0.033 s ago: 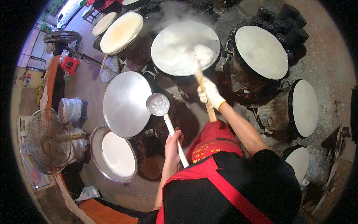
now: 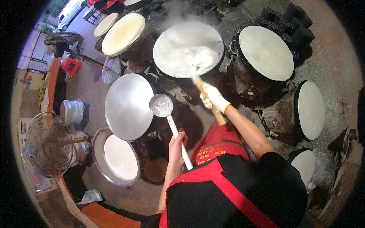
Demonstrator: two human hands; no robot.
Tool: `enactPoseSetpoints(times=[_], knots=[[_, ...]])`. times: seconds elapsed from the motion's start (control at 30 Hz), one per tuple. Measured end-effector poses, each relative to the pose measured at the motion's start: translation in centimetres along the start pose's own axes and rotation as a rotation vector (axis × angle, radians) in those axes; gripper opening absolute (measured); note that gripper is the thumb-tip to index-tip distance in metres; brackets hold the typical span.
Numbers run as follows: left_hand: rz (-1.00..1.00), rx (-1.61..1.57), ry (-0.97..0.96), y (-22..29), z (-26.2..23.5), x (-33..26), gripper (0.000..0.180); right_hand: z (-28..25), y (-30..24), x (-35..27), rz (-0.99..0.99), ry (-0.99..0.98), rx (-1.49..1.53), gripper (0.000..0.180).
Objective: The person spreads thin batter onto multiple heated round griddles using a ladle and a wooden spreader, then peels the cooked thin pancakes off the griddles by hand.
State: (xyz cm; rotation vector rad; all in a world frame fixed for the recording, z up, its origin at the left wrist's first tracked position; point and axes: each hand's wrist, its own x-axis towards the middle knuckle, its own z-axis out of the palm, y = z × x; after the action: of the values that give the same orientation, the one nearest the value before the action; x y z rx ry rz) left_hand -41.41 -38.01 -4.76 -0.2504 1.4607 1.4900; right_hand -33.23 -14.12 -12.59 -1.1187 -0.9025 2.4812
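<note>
My left hand (image 2: 176, 145) is bare and wrapped round the white handle of a ladle (image 2: 161, 105). The ladle's bowl, smeared with white batter, hangs beside the right rim of a bare metal griddle (image 2: 129, 106). In a white glove, my right hand (image 2: 213, 98) grips a wooden-handled spreader (image 2: 197, 82). Its far end reaches over the near rim of a steaming round griddle (image 2: 163, 57), into thick white batter (image 2: 203, 59) heaped on the right half. Blur and batter hide the spreader's head.
Left of me, a metal basin (image 2: 99, 163) holds white batter (image 2: 121, 156). More round griddles coated white stand at the right (image 2: 266, 53), and a stack of pale flatbreads (image 2: 123, 34) lies at far left. Coal briquettes (image 2: 285, 24) are piled at far right; a fan (image 2: 50, 144) stands left.
The spreader's far end has swung left and slightly nearer me, its handle tilting more. The batter heap looks wider. My left hand and the ladle have hardly moved.
</note>
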Motion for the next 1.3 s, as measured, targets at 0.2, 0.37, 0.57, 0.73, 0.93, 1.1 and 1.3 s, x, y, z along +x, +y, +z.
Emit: enactPoseSetpoints(times=[0.2, 0.37, 0.57, 0.73, 0.93, 1.1, 1.3], knots=[[0.003, -0.017, 0.004, -0.9, 3.8, 1.1, 0.028, -11.1, -6.3, -1.8, 0.085, -0.020, -0.206, 0.035], [-0.007, -0.027, 0.006, -1.9, 6.7, 1.4, 0.021, -12.6, -12.8, 2.9, -0.173, 0.107, -0.374, 0.038], [0.001, -0.059, -0.024, -1.4, 10.4, 0.8, 0.014, -6.8, -11.1, 4.2, -0.415, 0.069, -0.896, 0.035], [-0.015, -0.096, -0.123, -0.6, 9.9, 0.9, 0.013, -7.9, -9.0, 0.6, -0.194, 0.455, -0.013, 0.036], [-0.007, -0.020, -0.124, 0.5, 12.5, 0.7, 0.014, -10.7, -10.4, 2.4, -0.528, 0.237, -0.460, 0.034], [-0.003, -0.007, -0.112, 0.4, 13.0, 2.0, 0.016, -11.7, -12.7, 1.1, -0.227, 0.130, -0.481, 0.037], [0.110, 0.241, -0.096, 3.9, 14.8, 8.5, 0.015, -14.3, -11.0, -2.4, -0.272, 0.135, -0.509, 0.037]])
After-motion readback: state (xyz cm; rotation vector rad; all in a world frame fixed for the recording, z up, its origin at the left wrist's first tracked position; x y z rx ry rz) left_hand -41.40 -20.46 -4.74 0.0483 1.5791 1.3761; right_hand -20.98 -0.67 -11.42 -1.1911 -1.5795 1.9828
